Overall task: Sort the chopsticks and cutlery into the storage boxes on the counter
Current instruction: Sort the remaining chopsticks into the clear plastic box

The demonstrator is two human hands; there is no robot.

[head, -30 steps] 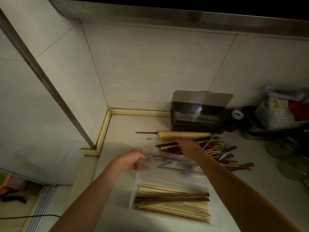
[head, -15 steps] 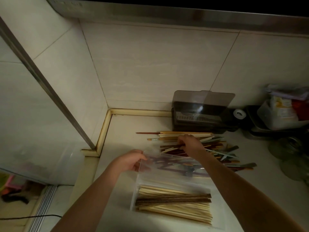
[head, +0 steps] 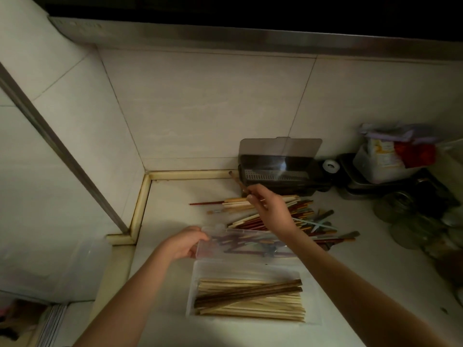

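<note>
Above the loose pile of chopsticks and cutlery (head: 288, 214) on the counter (head: 170, 201), the right hand (head: 271, 209) pinches a dark wooden chopstick (head: 236, 181) between curled fingers, its tip raised toward the wall. The left hand (head: 184, 242) grips the raised lid (head: 238, 244) of the clear storage box (head: 248, 296), which holds sorted chopsticks. A dark storage box (head: 278, 171) stands open behind the pile.
</note>
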